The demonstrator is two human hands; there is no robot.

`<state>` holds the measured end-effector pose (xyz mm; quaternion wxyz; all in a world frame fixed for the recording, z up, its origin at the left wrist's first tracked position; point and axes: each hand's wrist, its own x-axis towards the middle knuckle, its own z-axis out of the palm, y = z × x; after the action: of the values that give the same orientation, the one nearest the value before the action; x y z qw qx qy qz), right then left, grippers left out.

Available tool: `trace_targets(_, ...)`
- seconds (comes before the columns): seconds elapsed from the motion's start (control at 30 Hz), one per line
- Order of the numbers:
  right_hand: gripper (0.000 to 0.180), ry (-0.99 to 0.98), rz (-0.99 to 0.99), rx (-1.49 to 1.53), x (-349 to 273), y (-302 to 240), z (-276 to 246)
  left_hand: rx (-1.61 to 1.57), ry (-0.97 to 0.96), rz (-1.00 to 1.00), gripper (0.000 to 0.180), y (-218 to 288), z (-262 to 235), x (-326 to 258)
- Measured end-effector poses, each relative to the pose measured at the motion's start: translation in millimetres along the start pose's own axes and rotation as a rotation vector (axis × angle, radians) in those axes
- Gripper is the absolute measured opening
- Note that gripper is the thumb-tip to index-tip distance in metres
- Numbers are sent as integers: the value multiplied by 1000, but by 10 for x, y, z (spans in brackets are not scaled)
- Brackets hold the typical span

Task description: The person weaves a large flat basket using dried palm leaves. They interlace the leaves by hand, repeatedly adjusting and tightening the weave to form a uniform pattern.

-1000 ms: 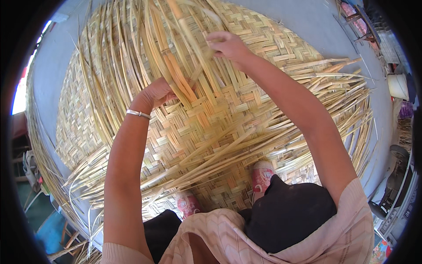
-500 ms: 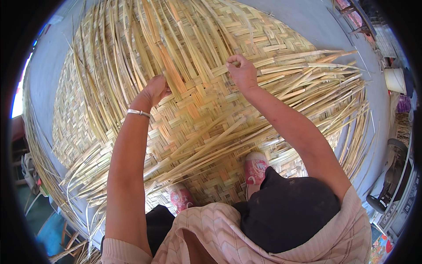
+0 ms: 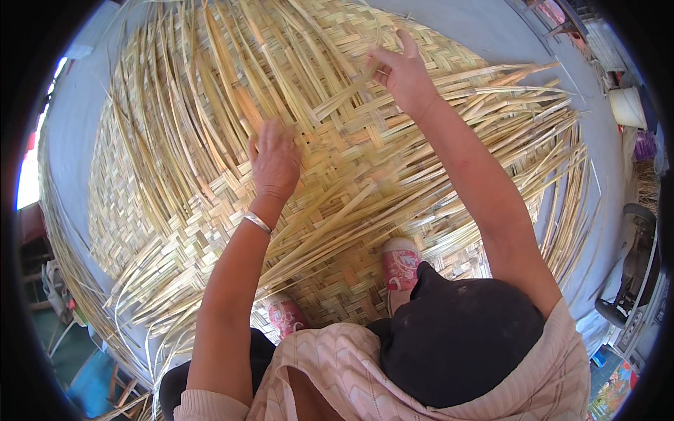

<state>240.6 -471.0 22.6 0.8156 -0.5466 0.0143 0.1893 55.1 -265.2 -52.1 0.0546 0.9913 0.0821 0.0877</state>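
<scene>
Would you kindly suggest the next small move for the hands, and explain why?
I would probably lower the right hand and lay its strip flat on the woven mat, since the strip bends up at that hand, while the left hand, open over the mat nearby, seems free to press it.

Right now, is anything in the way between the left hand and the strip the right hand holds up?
Nothing visible. The left hand is over the woven mat; the bent strip rises openly toward the right hand.

From my head, one wide fisheye looks steeply down, past my knees (image 3: 463,340), onto the mat (image 3: 344,158) spread close below.
</scene>
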Motion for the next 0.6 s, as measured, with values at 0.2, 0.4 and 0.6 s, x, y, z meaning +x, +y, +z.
trace_targets(0.2, 44, 317, 27, 66, 283, -336, -832, 32, -246, 10, 41, 139, -26, 3)
trace_targets(0.4, 9, 691, -66, -16, 352, -979, -2515, -28, -329, 151, 30, 38, -220, 277)
trace_targets(0.6, 8, 1042, -193, -45, 42, -1695, -4040, -310, 3, 252, 31, 581, -28, 547)
